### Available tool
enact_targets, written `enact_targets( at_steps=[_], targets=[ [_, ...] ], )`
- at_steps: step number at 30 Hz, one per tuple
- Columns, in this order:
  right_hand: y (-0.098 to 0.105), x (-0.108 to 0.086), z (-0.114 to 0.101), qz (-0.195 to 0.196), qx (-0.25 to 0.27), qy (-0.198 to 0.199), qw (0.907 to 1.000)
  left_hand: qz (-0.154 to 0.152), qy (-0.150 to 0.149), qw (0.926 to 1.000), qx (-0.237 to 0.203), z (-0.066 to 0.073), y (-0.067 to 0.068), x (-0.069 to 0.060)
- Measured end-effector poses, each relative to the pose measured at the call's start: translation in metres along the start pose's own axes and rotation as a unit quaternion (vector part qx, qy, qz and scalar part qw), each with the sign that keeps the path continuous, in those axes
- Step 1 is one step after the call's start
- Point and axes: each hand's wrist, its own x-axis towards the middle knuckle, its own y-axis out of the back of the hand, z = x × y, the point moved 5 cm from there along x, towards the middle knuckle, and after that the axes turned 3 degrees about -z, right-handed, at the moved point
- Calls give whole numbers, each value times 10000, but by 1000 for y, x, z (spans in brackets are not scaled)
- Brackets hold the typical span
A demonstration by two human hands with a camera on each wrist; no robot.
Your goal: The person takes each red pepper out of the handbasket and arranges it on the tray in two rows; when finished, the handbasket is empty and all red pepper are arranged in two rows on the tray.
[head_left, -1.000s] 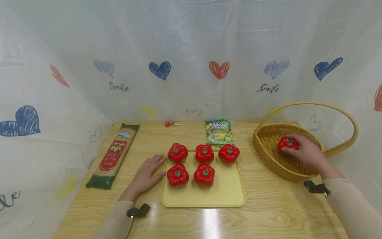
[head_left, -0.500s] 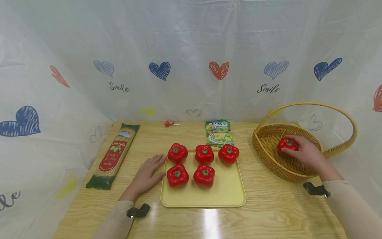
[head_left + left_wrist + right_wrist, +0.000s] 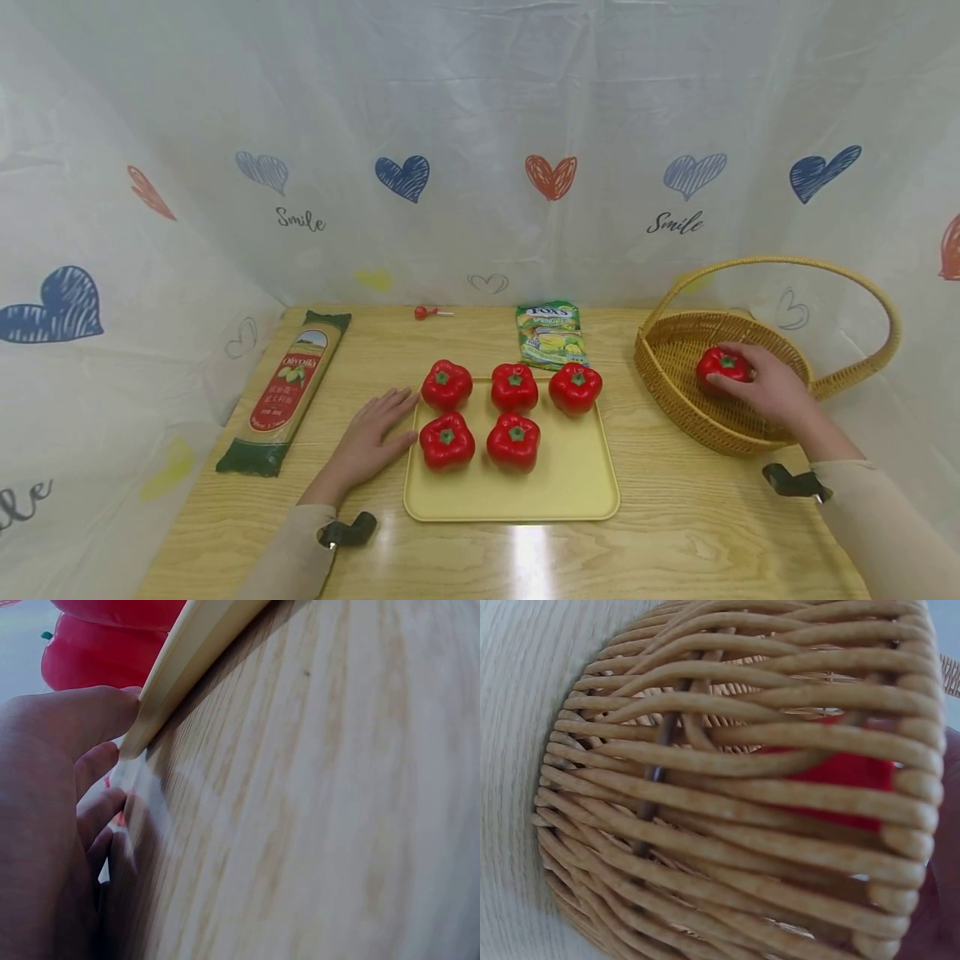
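Observation:
My right hand [image 3: 776, 385] reaches over the rim of a wicker basket [image 3: 678, 400] and grips a red bell pepper [image 3: 722, 371] inside it, thumb on the near side and fingers on the far side. In the right wrist view the basket's weave [image 3: 742, 810] covers most of that pepper. At the left edge of a yellow tray [image 3: 555, 492] lies my left hand [image 3: 367, 442], fingers extended, thumb tip touching the tray's rim [image 3: 169, 682]. Several more red bell peppers [image 3: 513, 442] sit on the tray in two rows.
A long pasta packet [image 3: 288, 379] lies at the far left. Toward the back are a red lollipop [image 3: 422, 312] and a green candy bag [image 3: 551, 333], close behind the tray. The basket's tall handle [image 3: 787, 260] arches above the right side. A printed curtain [image 3: 480, 108] hangs behind the table.
Almost nothing differs. The right hand and the pepper it grips have shifted very slightly inside the basket; the left hand, tray and other peppers stay put.

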Motion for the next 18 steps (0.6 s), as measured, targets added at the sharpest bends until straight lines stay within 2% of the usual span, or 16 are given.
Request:
enact_targets(
  at_steps=[18],
  targets=[
    [-1, -9, 2, 322, 299, -33, 9990, 10, 2, 10000, 1, 0, 0, 0]
  ],
)
